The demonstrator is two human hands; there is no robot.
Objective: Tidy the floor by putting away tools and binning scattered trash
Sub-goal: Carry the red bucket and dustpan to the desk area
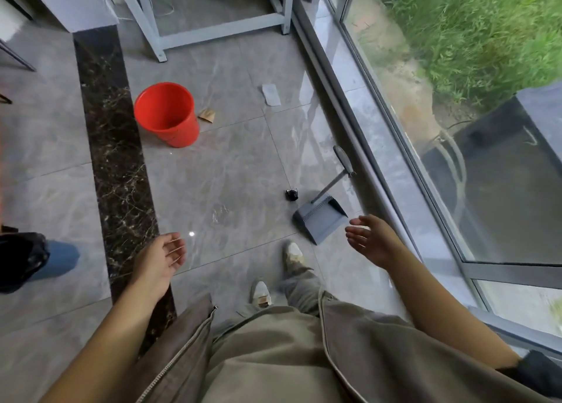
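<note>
A grey dustpan (319, 218) with a long handle lies on the grey tiled floor beside the window track. Just left of it sits a small black crumpled scrap (292, 194). Farther off stands a red bucket (166, 114), upright and seemingly with nothing in it. A brown paper scrap (207, 115) lies right beside the bucket, and a clear plastic wrapper (271, 94) lies farther right. My right hand (372, 240) hovers open just right of the dustpan's pan, apart from it. My left hand (165, 258) hangs open, palm up, holding nothing.
A pale metal frame (161, 40) stands on the floor at the back. A glass sliding door (395, 104) and its track run along the right. A dark marble strip (118, 171) crosses the floor on the left. Another person's blue-trousered leg (57, 259) shows at the left edge.
</note>
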